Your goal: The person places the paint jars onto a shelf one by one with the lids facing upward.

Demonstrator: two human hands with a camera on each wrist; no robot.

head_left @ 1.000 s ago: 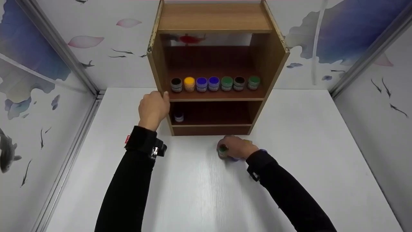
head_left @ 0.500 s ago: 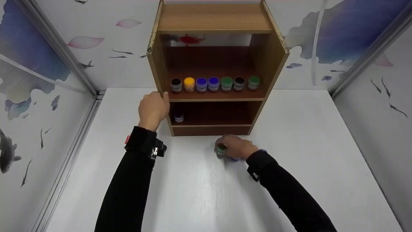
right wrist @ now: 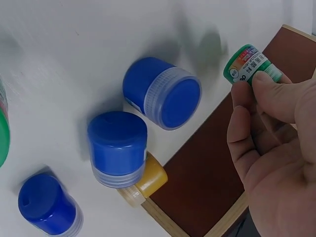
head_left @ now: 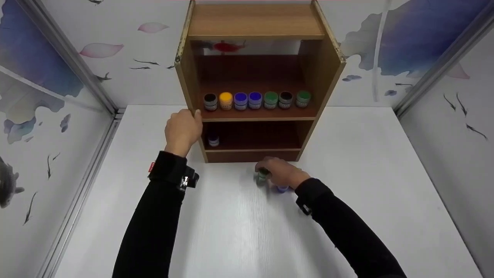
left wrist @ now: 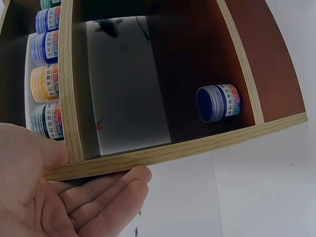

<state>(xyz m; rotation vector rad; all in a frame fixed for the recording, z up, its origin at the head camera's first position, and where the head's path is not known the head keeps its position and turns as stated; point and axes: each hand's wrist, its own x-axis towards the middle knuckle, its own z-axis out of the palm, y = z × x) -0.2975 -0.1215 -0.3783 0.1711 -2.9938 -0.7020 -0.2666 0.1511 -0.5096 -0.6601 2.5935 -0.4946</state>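
Observation:
My left hand (head_left: 182, 129) holds the left side panel of the wooden shelf (head_left: 254, 25). In the left wrist view, the thumb lies on the panel's inner side and the fingers (left wrist: 106, 202) against its outer side. Just in front of the shelf's base, my right hand (head_left: 281, 171) pinches a green paint jar (right wrist: 252, 65) between thumb and fingers. Near that hand, blue paint jars (right wrist: 163, 94) and a yellow paint jar (right wrist: 152, 178) are on the white table (head_left: 231, 224). From the head, the hand hides most of these.
A row of black, yellow, blue and green jars (head_left: 255, 100) stands on the middle shelf. One blue-lidded jar (head_left: 213, 140) sits at the left of the lower compartment. Printed wall panels (head_left: 444, 127) enclose the table at the sides and back.
The right hand has carried the green jar slightly left and toward the shelf. A blue jar behind it shows more now. My left hand keeps its place on the panel.

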